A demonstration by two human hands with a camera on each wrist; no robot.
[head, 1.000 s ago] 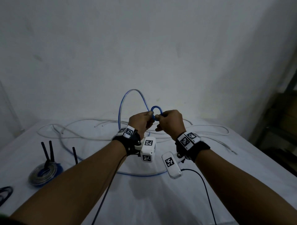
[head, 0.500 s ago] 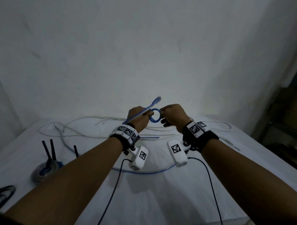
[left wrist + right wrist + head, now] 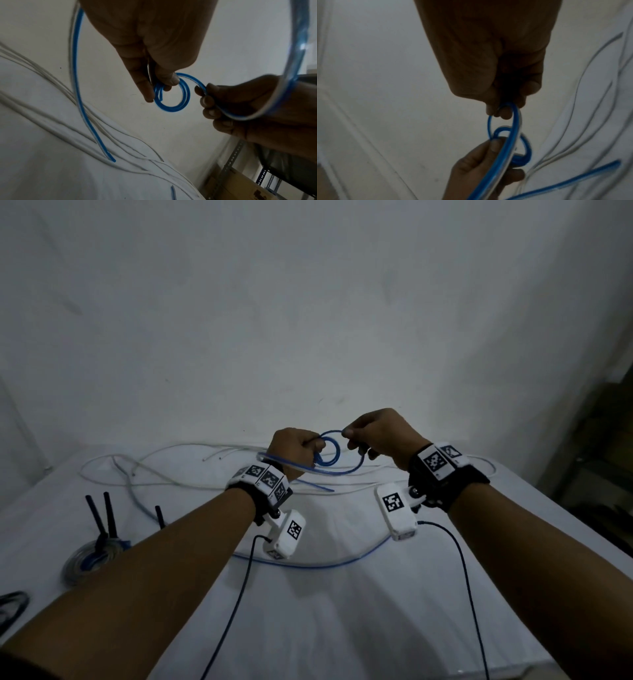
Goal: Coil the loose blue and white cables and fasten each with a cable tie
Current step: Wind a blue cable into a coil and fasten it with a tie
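Note:
Both hands are raised above the white table (image 3: 308, 628). My left hand (image 3: 297, 447) pinches a small tight coil of the blue cable (image 3: 329, 455) between thumb and fingers; the left wrist view shows the same coil (image 3: 171, 97). My right hand (image 3: 375, 433) pinches the blue cable a little further along and holds a wider loop that sweeps below the coil. The rest of the blue cable (image 3: 308, 565) trails onto the table under my wrists. The loose white cable (image 3: 164, 470) lies spread along the table's far side.
At the left stands a finished coil (image 3: 90, 556) bound with black cable ties (image 3: 108, 518) that stick upward. A dark cable loop (image 3: 12, 604) lies at the left edge. Shelving and boxes (image 3: 599, 474) stand to the right. A white wall rises behind the table.
My hands have drawn apart and risen slightly. The right hand has pulled the blue cable round into a wider loop beneath the small coil, and the free end that stuck up has dropped.

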